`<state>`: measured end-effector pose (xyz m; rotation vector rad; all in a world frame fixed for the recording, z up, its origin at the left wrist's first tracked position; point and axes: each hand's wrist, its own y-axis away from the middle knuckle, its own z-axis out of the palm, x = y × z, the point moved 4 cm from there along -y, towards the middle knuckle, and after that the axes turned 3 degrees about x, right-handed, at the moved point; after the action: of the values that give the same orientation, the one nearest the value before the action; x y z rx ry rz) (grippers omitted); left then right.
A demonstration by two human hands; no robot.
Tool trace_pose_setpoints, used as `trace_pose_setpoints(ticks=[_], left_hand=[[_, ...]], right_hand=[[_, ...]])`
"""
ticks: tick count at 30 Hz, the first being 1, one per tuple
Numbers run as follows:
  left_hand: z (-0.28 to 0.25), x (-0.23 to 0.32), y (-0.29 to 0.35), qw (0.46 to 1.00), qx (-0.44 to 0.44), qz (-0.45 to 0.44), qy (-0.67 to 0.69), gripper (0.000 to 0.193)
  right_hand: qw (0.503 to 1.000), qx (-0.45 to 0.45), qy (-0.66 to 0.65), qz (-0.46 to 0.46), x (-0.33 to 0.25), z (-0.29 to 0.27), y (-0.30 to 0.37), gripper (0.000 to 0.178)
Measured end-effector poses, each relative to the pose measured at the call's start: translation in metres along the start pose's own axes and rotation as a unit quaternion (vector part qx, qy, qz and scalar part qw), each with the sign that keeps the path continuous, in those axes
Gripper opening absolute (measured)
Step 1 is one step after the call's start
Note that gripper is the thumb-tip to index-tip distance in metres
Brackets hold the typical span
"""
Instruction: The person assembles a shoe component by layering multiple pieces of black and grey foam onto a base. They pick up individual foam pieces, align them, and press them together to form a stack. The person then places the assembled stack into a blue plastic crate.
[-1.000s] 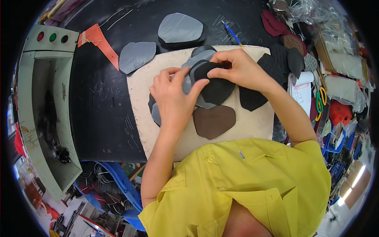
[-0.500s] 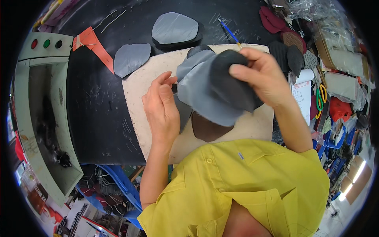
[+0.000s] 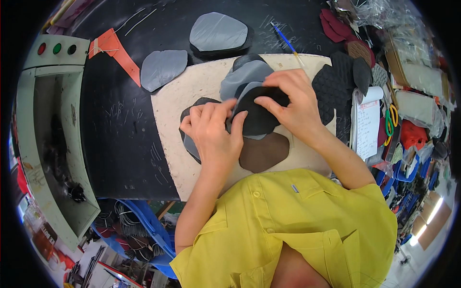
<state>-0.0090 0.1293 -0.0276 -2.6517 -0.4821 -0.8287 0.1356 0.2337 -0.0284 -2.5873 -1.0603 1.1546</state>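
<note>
Our left hand (image 3: 213,137) and right hand (image 3: 293,105) both pinch a black leather piece (image 3: 257,115) over the cream cutting board (image 3: 168,110), mid-bench | brown piece (image 3: 264,152) just below, grey pieces (image 3: 163,68) toward the far edge | notepad (image 3: 367,122), scissors (image 3: 390,120) crowd the right edge | bare black bench (image 3: 120,144) on our left.

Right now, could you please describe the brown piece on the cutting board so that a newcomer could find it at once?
Start at the pale beige cutting board on the black worktable. The flat brown rounded leather piece lies at the board's near edge, just below the person's left hand and right hand. It is the only brown cut-out; its neighbours are black or grey.
</note>
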Motion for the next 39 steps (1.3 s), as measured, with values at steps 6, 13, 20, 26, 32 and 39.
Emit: trace_pose_setpoints(ticks=[6, 13, 20, 26, 32, 39], left_hand=[[-0.023, 0.012, 0.022, 0.941, 0.01, 0.092, 0.325, 0.022], [-0.021, -0.014, 0.016, 0.9, -0.016, -0.151, 0.408, 0.017], [-0.004, -0.019, -0.034, 0.994, 0.023, 0.04, 0.098, 0.025], [0.012, -0.018, -0.037, 0.996, -0.002, 0.078, 0.041, 0.022], [0.004, -0.022, -0.032, 0.995, 0.063, 0.056, 0.059, 0.014], [-0.06, -0.053, 0.026, 0.999, 0.016, -0.012, 0.031, 0.041]], right_hand=[[0.91, -0.202, -0.359, 0.046, 0.001, -0.028, 0.011, 0.035], [0.911, -0.372, -0.172, -0.049, -0.007, -0.04, -0.043, 0.021], [0.945, -0.311, 0.06, -0.08, -0.014, 0.012, -0.046, 0.021], [0.95, -0.225, -0.204, 0.074, -0.003, -0.044, -0.04, 0.041], [0.854, -0.092, -0.426, 0.284, 0.032, -0.031, -0.033, 0.046], [0.997, -0.052, -0.034, -0.038, -0.022, 0.002, -0.016, 0.038]])
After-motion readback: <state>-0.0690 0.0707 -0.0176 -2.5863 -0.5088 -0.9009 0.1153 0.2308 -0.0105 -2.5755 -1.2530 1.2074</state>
